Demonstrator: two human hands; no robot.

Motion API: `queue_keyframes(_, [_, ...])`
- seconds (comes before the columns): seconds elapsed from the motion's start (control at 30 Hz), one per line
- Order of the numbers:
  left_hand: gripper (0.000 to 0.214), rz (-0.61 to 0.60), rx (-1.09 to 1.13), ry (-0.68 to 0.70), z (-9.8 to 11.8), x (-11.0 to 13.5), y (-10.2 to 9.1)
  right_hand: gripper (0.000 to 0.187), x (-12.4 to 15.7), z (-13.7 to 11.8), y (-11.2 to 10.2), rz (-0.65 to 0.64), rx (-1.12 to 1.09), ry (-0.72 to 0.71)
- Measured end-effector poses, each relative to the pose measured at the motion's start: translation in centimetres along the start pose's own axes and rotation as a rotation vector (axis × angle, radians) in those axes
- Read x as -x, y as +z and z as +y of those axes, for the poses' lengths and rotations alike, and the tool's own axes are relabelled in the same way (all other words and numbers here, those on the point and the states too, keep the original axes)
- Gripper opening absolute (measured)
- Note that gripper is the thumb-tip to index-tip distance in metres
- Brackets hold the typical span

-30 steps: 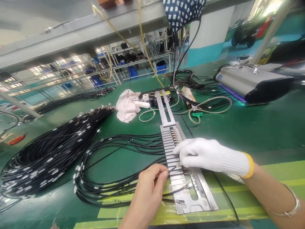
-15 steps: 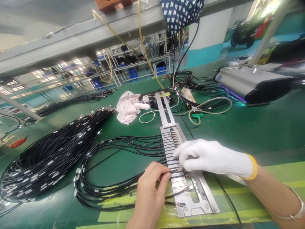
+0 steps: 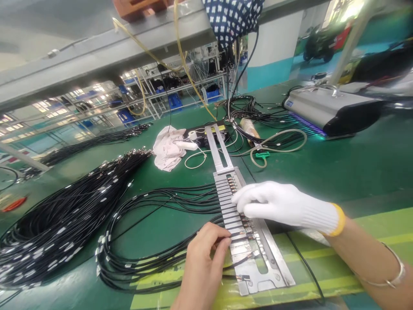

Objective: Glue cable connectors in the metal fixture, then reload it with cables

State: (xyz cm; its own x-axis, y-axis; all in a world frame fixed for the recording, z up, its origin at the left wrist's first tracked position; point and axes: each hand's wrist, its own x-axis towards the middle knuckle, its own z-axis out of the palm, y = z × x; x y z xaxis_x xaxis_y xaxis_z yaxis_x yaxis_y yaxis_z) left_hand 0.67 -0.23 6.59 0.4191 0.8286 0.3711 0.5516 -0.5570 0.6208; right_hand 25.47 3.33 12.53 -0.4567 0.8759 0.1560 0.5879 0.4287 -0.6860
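Observation:
My bare left hand (image 3: 206,254) pinches a black cable (image 3: 235,234) between thumb and forefinger at the left edge of a slotted metal fixture (image 3: 229,219). Over the fixture's right side, my right hand (image 3: 277,202), in a white knit glove with a yellow cuff, has its fingers bent together at the row of cable ends. Whatever lies under those fingertips is hidden. Several black cables lie side by side in the slots, their small metal ends (image 3: 231,183) in the long opening. From the slots a looped cable bundle (image 3: 111,241) with white labels runs left.
A large coil of black cables (image 3: 74,215) lies at left. Beyond the fixture are a pale cloth (image 3: 168,148), a white hand tool (image 3: 187,145) and a green-handled piece (image 3: 263,155). A silver machine (image 3: 332,110) glowing purple stands at right, over more cables.
My right hand has moved slightly up along the fixture, uncovering more cable ends below it. My left hand keeps its pinch near the same slot. The whole view has shifted a little.

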Motion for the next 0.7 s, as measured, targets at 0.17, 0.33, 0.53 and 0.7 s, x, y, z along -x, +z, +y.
queue_keyframes(0.17, [0.018,-0.103,-0.029,0.048,-0.4,-0.1,0.6,0.025,-0.2,0.1,-0.3,0.097,0.061,0.055])
queue_keyframes(0.33, [0.019,-0.132,-0.070,0.056,-0.5,-0.2,1.1,0.023,-0.4,-0.2,0.1,0.089,0.075,-0.012])
queue_keyframes(0.53, [0.021,-0.152,-0.060,0.045,-0.2,-0.1,1.2,0.021,-0.5,0.0,0.3,0.113,0.056,-0.013])
queue_keyframes(0.7, [0.025,-0.132,-0.168,0.044,-0.2,0.5,2.1,0.020,-0.4,0.3,0.6,0.123,0.059,-0.013])
